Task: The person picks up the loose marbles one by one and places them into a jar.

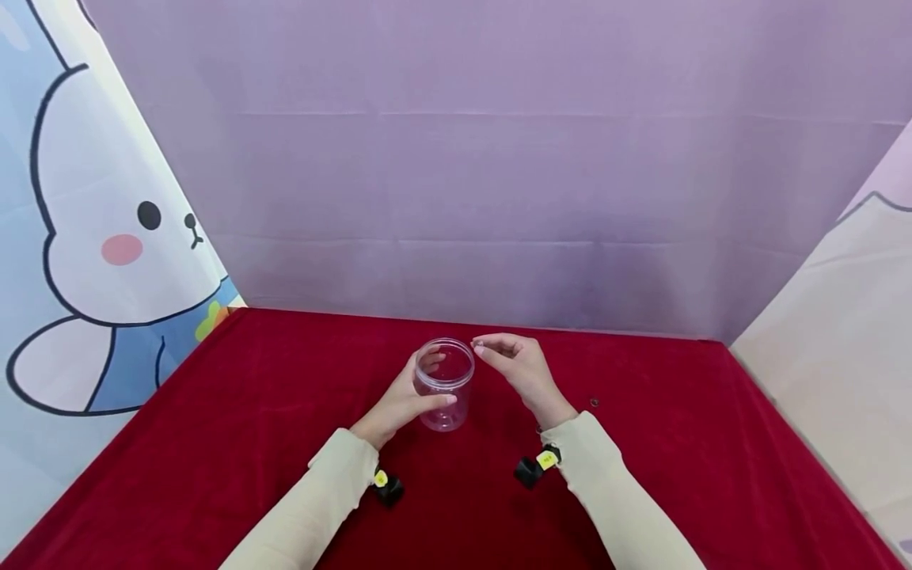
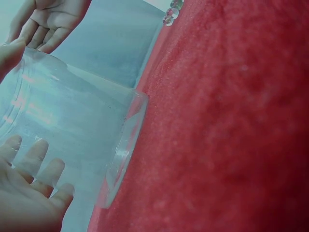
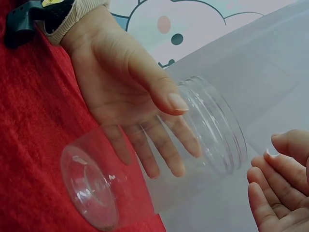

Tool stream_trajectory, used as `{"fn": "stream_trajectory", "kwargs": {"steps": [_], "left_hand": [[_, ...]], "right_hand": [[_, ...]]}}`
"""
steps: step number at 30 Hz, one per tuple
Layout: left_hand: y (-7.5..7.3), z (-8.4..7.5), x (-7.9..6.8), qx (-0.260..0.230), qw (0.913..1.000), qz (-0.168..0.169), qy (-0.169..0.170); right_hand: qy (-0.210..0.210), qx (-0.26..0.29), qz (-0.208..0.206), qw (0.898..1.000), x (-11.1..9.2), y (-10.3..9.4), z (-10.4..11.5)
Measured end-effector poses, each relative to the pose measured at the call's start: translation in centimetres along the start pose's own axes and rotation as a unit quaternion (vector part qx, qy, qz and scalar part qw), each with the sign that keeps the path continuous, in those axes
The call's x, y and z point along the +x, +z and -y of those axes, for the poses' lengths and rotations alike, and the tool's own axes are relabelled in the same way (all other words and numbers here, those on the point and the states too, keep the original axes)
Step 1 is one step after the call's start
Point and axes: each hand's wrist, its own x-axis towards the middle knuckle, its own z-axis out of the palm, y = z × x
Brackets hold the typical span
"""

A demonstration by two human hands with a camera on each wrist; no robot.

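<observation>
A clear, lidless plastic jar [image 1: 461,389] with a ridged rim stands tilted slightly at the middle of the red cloth. My left hand [image 1: 402,397] grips it from the left, thumb across the near side and fingers round the far side; those fingers show through the wall of the jar [image 3: 212,125] in the right wrist view. Just right of the rim, my right hand [image 1: 518,370] pinches a small greyish thing [image 1: 478,343] between thumb and index finger. It is too small to tell its kind. The other fingers of the right hand [image 3: 285,188] are loosely curled.
On the red cloth [image 1: 677,427], right of the right wrist, lies a small dark ring-like thing [image 1: 594,402]. Clear round beads [image 2: 169,19] show on the cloth in the left wrist view. A lilac curtain [image 1: 456,174] hangs behind the table.
</observation>
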Motion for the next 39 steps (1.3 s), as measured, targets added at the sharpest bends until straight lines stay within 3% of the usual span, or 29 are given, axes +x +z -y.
{"fn": "stream_trajectory", "kwargs": {"steps": [10, 23, 39], "left_hand": [[-0.1, -0.1, -0.2, -0.009, 0.9999, 0.005, 0.006], [-0.4, 3.2, 1.0, 0.001, 0.9998, -0.010, 0.015], [-0.3, 3.1, 1.0, 0.003, 0.9997, -0.017, 0.017]], "right_hand": [[-0.003, 0.000, -0.002, 1.000, 0.1, 0.8, 0.4], [-0.015, -0.005, -0.020, 1.000, 0.0, 1.3, -1.1], [-0.016, -0.003, -0.026, 1.000, 0.0, 1.6, -1.3]]}}
